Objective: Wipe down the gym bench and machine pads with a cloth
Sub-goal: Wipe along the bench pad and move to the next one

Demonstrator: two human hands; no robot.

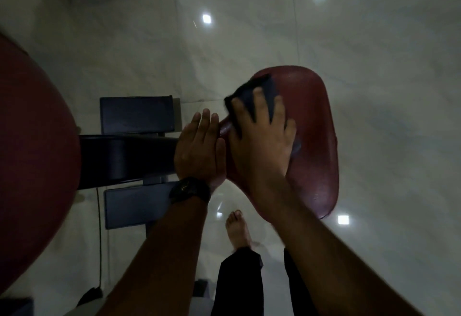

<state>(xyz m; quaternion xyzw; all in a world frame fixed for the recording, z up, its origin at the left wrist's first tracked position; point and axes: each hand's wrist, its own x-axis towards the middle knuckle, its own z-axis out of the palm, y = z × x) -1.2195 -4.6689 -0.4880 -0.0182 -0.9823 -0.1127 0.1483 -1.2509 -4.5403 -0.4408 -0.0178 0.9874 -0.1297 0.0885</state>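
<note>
A dark red seat pad of a gym machine fills the middle right of the view. My right hand lies flat on the pad with spread fingers and presses a dark cloth against its upper left part. My left hand, with a black watch on the wrist, rests with straight fingers against the pad's left edge, where the pad meets the black frame. A larger dark red pad curves along the left side of the view.
Glossy pale floor tiles with light reflections lie below. Two dark rectangular base blocks sit beside the frame. A thin cable runs down at the left. My bare foot and dark trouser legs stand close under the seat pad.
</note>
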